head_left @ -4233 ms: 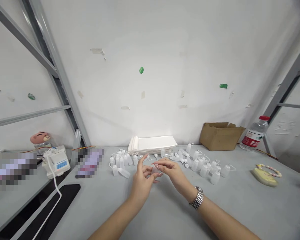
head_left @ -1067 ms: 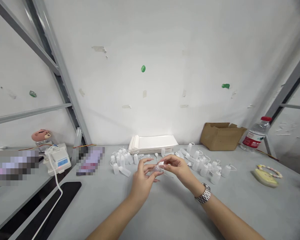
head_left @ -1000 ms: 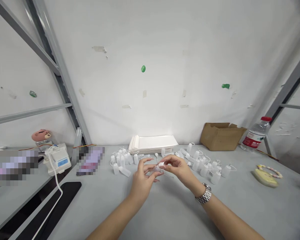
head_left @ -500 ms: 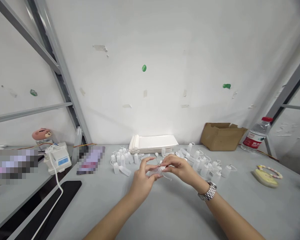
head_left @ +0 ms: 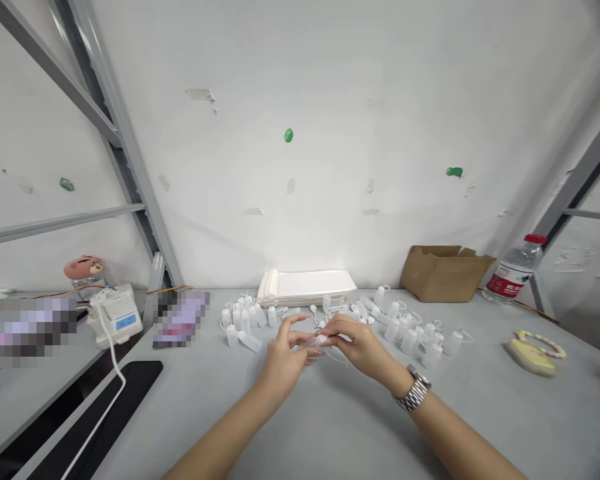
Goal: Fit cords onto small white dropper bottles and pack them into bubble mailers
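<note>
Between my two hands, above the grey table, is a small translucent plastic bottle (head_left: pixel 310 343) lying on its side. My left hand (head_left: pixel 283 353) grips its body between thumb and fingers, with the index finger raised. At the bottle's white top (head_left: pixel 322 339), the fingertips of my right hand (head_left: pixel 351 341) are pinched on the cap end. A thin pale strap (head_left: pixel 337 360) hangs below the right fingers. Small white bottles (head_left: pixel 245 321) stand grouped left of my hands, one lying down. More such bottles (head_left: pixel 410 340) are scattered to the right. My fingers partly hide the held bottle.
A stack of white sheets (head_left: pixel 313 285) lies against the wall. Behind on the right are an open cardboard box (head_left: pixel 445 275) and a water bottle (head_left: pixel 513 272). A yellow case with a beaded loop (head_left: pixel 533 357) lies at right; a white power strip (head_left: pixel 117 317) sits at left.
My right hand has turned slightly at the bottle's top, and its wrist has shifted a little left and down. The strap now swings farther right. My left hand keeps its hold.
</note>
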{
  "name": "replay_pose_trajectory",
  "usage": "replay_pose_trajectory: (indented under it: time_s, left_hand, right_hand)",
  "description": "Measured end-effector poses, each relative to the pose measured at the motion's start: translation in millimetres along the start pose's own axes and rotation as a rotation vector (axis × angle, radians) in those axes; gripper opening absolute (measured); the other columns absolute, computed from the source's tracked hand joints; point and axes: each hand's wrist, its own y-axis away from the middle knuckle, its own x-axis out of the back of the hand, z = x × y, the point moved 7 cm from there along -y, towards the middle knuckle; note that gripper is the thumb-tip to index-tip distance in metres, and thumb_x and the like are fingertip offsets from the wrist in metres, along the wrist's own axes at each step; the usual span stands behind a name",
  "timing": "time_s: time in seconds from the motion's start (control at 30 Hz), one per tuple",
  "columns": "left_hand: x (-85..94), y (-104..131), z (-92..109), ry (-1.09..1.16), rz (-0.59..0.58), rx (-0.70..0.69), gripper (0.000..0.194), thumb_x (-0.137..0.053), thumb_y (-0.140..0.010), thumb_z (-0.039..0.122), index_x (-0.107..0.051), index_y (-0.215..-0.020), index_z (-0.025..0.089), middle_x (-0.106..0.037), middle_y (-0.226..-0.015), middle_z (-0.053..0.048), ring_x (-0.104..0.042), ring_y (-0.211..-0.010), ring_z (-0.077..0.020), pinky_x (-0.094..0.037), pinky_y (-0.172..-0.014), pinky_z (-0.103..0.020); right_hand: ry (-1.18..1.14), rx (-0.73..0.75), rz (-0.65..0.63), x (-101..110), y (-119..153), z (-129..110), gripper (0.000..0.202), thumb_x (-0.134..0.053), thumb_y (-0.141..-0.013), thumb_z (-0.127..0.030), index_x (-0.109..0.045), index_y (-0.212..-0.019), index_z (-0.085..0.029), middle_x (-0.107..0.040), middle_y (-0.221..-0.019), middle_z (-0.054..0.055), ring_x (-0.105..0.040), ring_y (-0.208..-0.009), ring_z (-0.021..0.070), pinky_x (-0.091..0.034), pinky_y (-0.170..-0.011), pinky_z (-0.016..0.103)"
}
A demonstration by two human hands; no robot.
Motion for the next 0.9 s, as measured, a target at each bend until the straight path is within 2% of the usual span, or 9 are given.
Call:
replay_pose_trajectory:
  time_s: [0.07,0.2,0.33,0.4,0.47,0.57,0.67,0.83,0.9]
  left_hand:
    - [2.3,1,3,-0.084,0.022,-0.048,0.046,-0.059,-0.064,0.012,-0.049,-0.107,0.027,-0.068,-0.086,-0.001,-0.067,-0.069,-0.0166,-0.053,-0.066,-0.029]
    - [2.5,4,7,-0.214,0.034,-0.153,0.042,-0.053,-0.070,0.016,-0.050,-0.108,0.030,-0.066,-0.094,0.000,-0.067,-0.063,-0.0149,-0.051,-0.069,-0.028]
    - [-1.3,6,7,-0.245,0.036,-0.171,0.042,-0.053,-0.070,0.016,-0.051,-0.109,0.031,-0.066,-0.092,0.001,-0.067,-0.063,-0.0140,-0.050,-0.071,-0.027]
    - [-1.4,6,6,-0.246,0.051,-0.141,0.044,-0.056,-0.068,0.016,-0.050,-0.109,0.031,-0.067,-0.092,0.001,-0.066,-0.061,-0.0143,-0.050,-0.069,-0.028]
    - [0.6,5,7,-0.221,0.073,-0.109,0.046,-0.059,-0.067,0.017,-0.049,-0.110,0.030,-0.067,-0.092,0.000,-0.066,-0.062,-0.0156,-0.050,-0.070,-0.030]
    - [5.3,3,9,-0.155,0.100,-0.095,0.049,-0.064,-0.064,0.019,-0.048,-0.109,0.028,-0.068,-0.090,-0.002,-0.066,-0.077,-0.0192,-0.048,-0.076,-0.033]
    - [7.5,2,11,-0.170,0.105,-0.100,0.049,-0.065,-0.063,0.017,-0.049,-0.108,0.028,-0.069,-0.088,-0.001,-0.064,-0.087,-0.0207,-0.046,-0.081,-0.034]
    - [3.0,5,9,-0.285,0.056,-0.130,0.042,-0.054,-0.072,0.017,-0.048,-0.111,0.032,-0.065,-0.099,0.000,-0.066,-0.063,-0.0144,-0.050,-0.072,-0.031]
    - [1.1,6,9,-0.313,0.037,-0.179,0.041,-0.049,-0.074,0.016,-0.047,-0.111,0.032,-0.064,-0.100,0.001,-0.066,-0.064,-0.0134,-0.051,-0.073,-0.031]
  right_hand:
    - [0.058,-0.020,-0.011,-3,0,2,0.019,-0.044,-0.087,-0.031,-0.060,-0.082,-0.020,-0.057,-0.075,0.005,-0.053,-0.071,0.0161,-0.045,-0.064,0.030]
    - [0.175,-0.110,-0.010,-12,1,12,0.036,-0.030,-0.091,-0.034,-0.050,-0.065,-0.019,-0.052,-0.066,0.002,-0.049,-0.065,0.0152,-0.041,-0.062,0.028]
    - [0.176,-0.209,0.111,-7,2,16,0.032,-0.035,-0.089,-0.038,-0.050,-0.067,-0.020,-0.052,-0.063,0.001,-0.048,-0.060,0.0143,-0.038,-0.058,0.026]
    - [0.102,-0.261,0.125,-4,3,17,0.028,-0.040,-0.088,-0.039,-0.053,-0.071,-0.020,-0.053,-0.061,0.000,-0.049,-0.057,0.0136,-0.038,-0.056,0.025]
    - [0.010,-0.265,0.089,-3,2,15,0.022,-0.044,-0.085,-0.038,-0.056,-0.078,-0.021,-0.056,-0.064,0.000,-0.051,-0.059,0.0134,-0.040,-0.057,0.025]
    - [-0.081,-0.219,0.017,-3,0,11,0.017,-0.052,-0.081,-0.036,-0.059,-0.089,-0.022,-0.060,-0.078,0.002,-0.055,-0.071,0.0149,-0.043,-0.065,0.027]
    - [-0.123,-0.226,-0.021,-4,0,14,0.017,-0.052,-0.081,-0.036,-0.059,-0.088,-0.021,-0.060,-0.077,0.002,-0.055,-0.069,0.0147,-0.043,-0.065,0.027]
    - [-0.031,-0.273,-0.062,-9,1,17,0.025,-0.045,-0.084,-0.040,-0.050,-0.071,-0.019,-0.051,-0.062,-0.001,-0.045,-0.057,0.0123,-0.035,-0.053,0.025]
    - [-0.014,-0.275,-0.064,-11,1,16,0.028,-0.041,-0.085,-0.041,-0.045,-0.068,-0.020,-0.048,-0.062,-0.002,-0.041,-0.056,0.0116,-0.033,-0.052,0.024]
